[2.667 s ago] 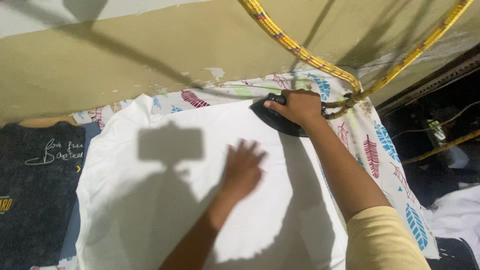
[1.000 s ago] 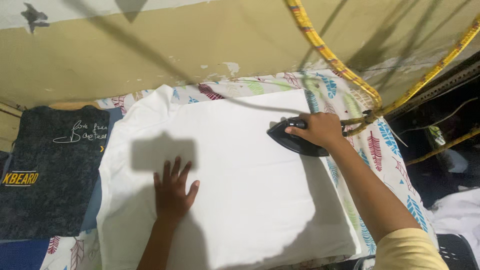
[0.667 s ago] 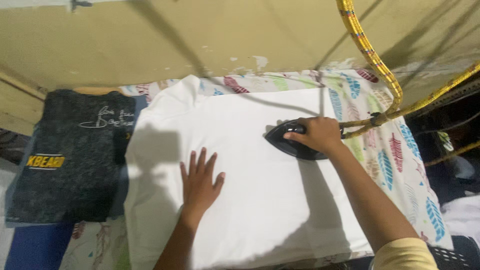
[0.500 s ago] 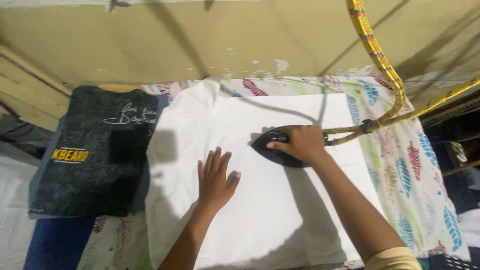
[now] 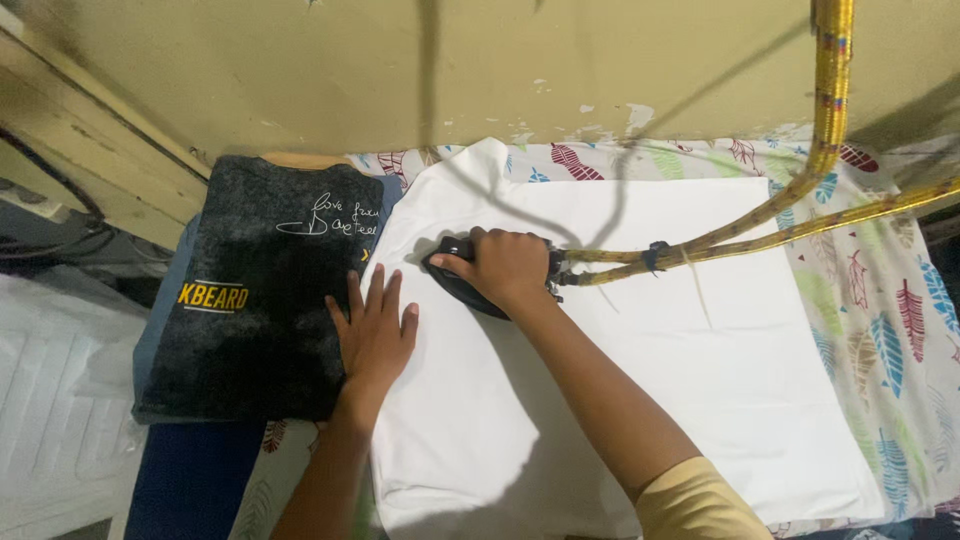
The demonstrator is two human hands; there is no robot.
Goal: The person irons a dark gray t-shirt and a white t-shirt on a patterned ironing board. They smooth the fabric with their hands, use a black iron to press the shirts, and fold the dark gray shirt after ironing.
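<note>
Head view: right hand [image 5: 508, 265] grips the black iron [image 5: 462, 282] on the white garment [image 5: 640, 340]; left hand [image 5: 373, 330], fingers spread, should press flat, clear of the soleplate

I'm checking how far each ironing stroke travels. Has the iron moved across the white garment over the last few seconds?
Yes. The iron, gripped by the right hand, has slid from the right side of the white garment to its left edge, toward the folded dark shirt.
</note>
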